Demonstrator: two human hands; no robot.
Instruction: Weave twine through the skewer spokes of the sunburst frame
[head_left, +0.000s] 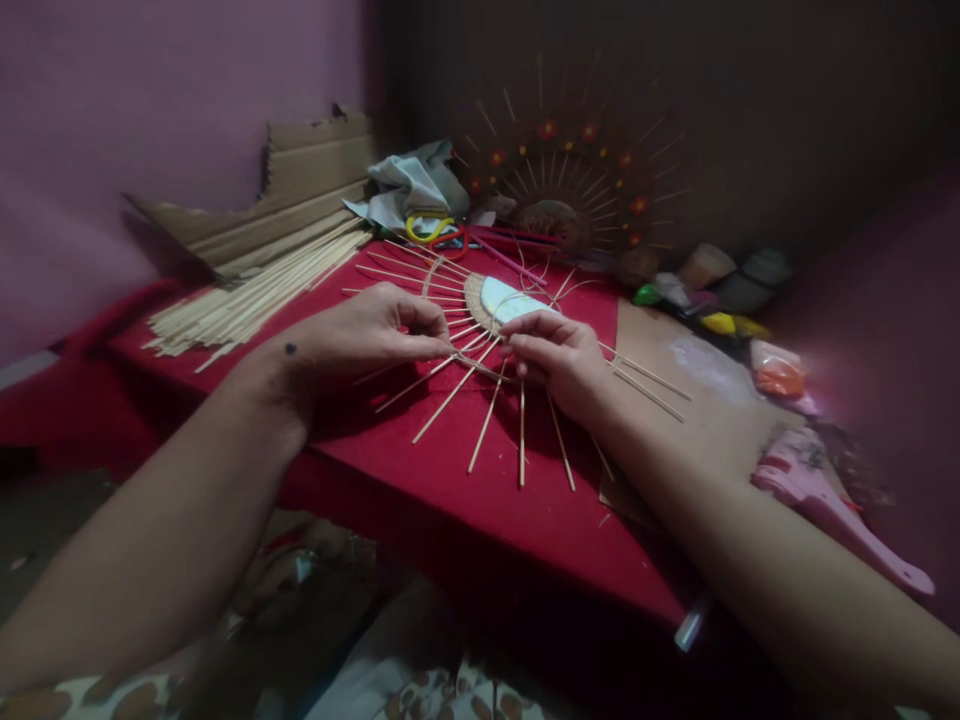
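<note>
A round, sun-like piece lies on the red cloth, its thin wooden sticks (451, 398) fanning out from a disc with a pale blue centre (517, 300) and a woven tan rim (475, 298). Thin tan twine (484, 369) curves across the sticks on the near side. My left hand (382, 325) is closed in a pinch on the twine where it meets a stick. Just right of it, my right hand (559, 360) pinches near the rim, on what looks like the same twine; its fingers hide part of the disc and sticks. Loose twine loops lie behind the disc.
Bundled sticks (255, 300) lie at left beside torn cardboard (315, 180). Yellow-handled scissors (427, 228) lie behind the piece. A finished-looking stick sunburst with red flowers (547, 130) stands at the back. A pink glue gun (832, 500) rests at right by a cardboard sheet (697, 400).
</note>
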